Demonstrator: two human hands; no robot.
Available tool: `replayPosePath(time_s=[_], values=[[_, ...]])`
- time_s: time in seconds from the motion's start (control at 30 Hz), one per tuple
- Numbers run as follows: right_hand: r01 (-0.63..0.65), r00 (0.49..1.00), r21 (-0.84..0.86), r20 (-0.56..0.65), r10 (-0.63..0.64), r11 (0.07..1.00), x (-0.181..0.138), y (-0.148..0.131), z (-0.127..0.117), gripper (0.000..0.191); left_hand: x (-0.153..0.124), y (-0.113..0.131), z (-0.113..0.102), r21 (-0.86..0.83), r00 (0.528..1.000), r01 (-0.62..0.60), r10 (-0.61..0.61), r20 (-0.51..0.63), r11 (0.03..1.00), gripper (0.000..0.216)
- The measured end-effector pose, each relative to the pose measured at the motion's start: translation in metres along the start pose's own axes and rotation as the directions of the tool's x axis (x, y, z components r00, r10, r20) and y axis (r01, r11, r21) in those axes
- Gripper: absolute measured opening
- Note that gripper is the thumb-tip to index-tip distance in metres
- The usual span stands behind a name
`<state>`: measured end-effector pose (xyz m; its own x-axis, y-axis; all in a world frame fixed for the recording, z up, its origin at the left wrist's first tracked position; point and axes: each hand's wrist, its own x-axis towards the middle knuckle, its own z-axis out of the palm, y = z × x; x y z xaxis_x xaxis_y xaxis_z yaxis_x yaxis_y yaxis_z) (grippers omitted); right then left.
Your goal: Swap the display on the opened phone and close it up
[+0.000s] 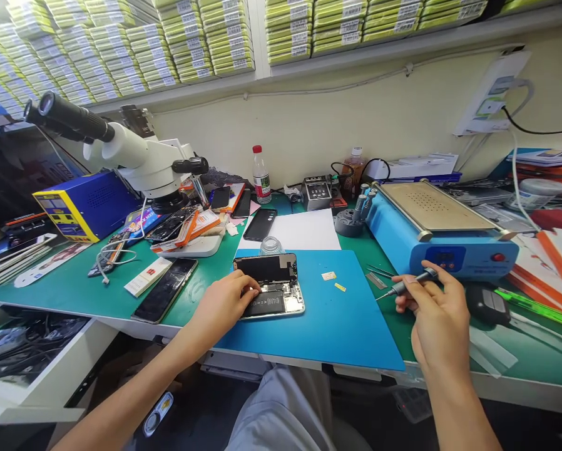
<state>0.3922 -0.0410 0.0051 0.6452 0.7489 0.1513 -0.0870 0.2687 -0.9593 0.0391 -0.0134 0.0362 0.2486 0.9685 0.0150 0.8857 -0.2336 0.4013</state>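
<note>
An opened smartphone [294, 299] lies on a blue mat [309, 341], its battery and circuit board showing. Its screen [266, 269] is raised at the back edge and leans against a small clear round jar [271, 245]. My left hand [231, 294] rests over the phone's left side with fingers bent together at the inner parts; what the fingertips hold, if anything, is hidden. Off to the right, my right hand [434, 300] grips a grey screwdriver [410, 283], its thin tip pointing left above the mat's right edge. Two small labels or cards [329, 275] lie on the mat.
A blue heated plate machine [431, 232] stands at the right, near a grey screwdriver stand [351, 221]. A microscope [135, 153] rises at the left. Another phone [166, 291] lies left of my left hand. A drawer [65, 376] hangs open at lower left.
</note>
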Motion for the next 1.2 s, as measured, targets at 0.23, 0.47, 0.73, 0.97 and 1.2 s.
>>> replayPosePath(time_s=[0.23,0.47,0.73,0.97,1.2], values=[[0.000,1.000,-0.009,0.001,0.000,1.000,-0.001,-0.003,0.001,0.094,0.003,0.001,0.001,0.016,1.000,-0.005,0.004,0.029,1.000,0.017],[0.006,1.000,-0.059,0.007,-0.006,0.998,-0.002,-0.003,0.002,0.099,-0.002,0.000,0.008,-0.004,0.996,-0.048,0.048,-0.069,0.999,0.016],[0.126,0.991,-0.460,0.092,-0.094,0.879,0.002,0.004,-0.003,0.092,-0.011,-0.030,0.007,-0.263,0.910,-0.029,-0.084,-0.406,0.964,0.037],[0.459,0.884,-0.753,0.334,-0.328,0.471,-0.001,0.006,0.010,0.048,0.012,-0.059,0.019,-0.456,0.975,-0.021,-0.083,-0.208,0.890,0.045],[0.642,0.749,-0.730,0.531,-0.395,0.236,0.001,0.002,0.013,0.048,0.015,-0.059,0.018,-0.500,0.987,0.003,-0.082,-0.137,0.866,0.037]])
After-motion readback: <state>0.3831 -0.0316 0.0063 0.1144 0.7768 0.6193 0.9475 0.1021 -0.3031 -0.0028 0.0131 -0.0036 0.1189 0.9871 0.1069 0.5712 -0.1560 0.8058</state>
